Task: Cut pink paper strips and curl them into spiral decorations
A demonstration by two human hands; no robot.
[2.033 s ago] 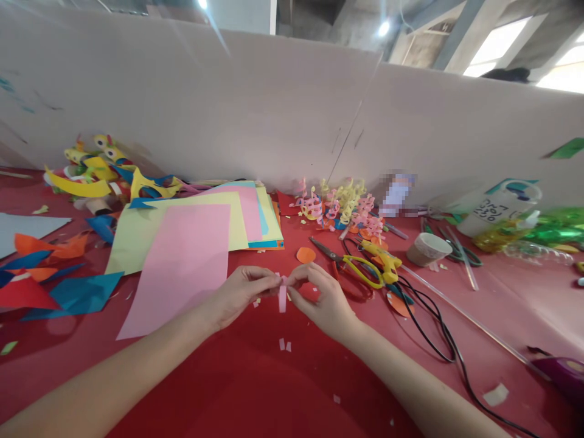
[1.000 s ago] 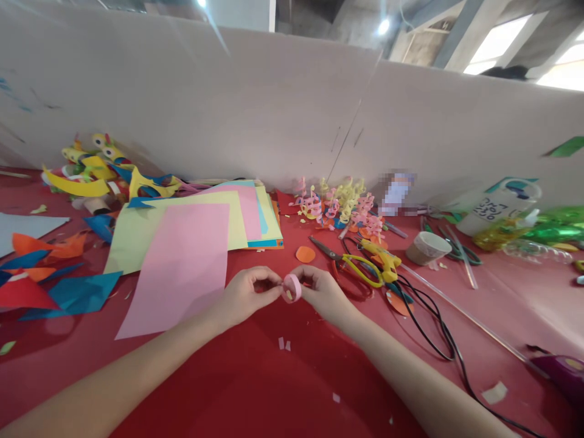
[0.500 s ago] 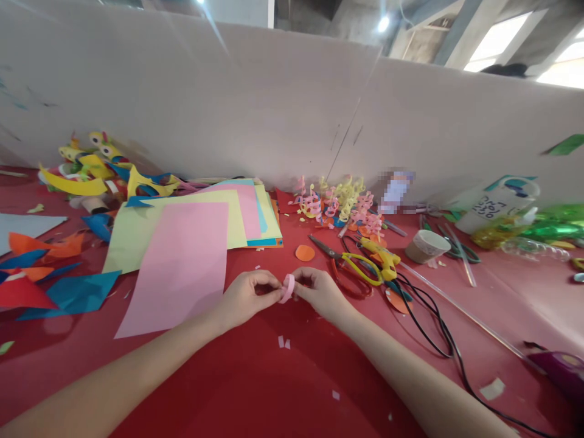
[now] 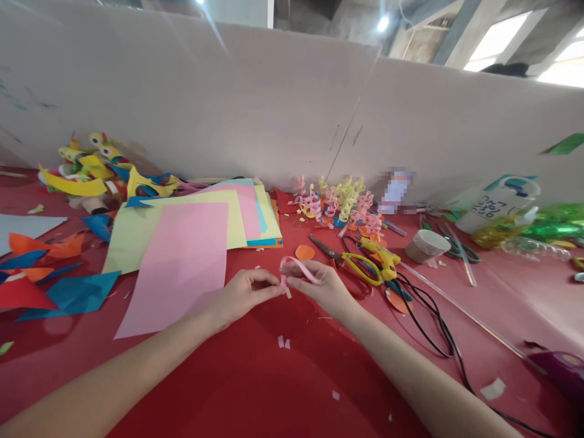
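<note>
A narrow pink paper strip (image 4: pixel 298 263) is curled in a loop between my two hands over the red table. My left hand (image 4: pixel 244 295) pinches one end of it between thumb and fingertips. My right hand (image 4: pixel 328 289) has its thumb and fingers closed around the strip on the other side, and the loop arches above those fingers. Left of my left hand lies a pink paper sheet (image 4: pixel 182 261) on top of pale yellow paper (image 4: pixel 125 237). Beyond my right hand are scissors (image 4: pixel 362 271) with yellow handles and an orange paper circle (image 4: pixel 305 252).
Curled pink and yellow paper strips (image 4: pixel 349 204) stand at the back. A yellow glue gun (image 4: pixel 385 258) with a black cord (image 4: pixel 438 316) and a paper cup (image 4: pixel 427 244) are on the right. Cut coloured paper (image 4: pixel 82 292) covers the left. Small scraps (image 4: pixel 283 342) lie in front.
The pink strip was wound in a small ring between my fingertips. Now it has loosened into a longer loop that reaches over my right fingers. Both hands stay nearly in place.
</note>
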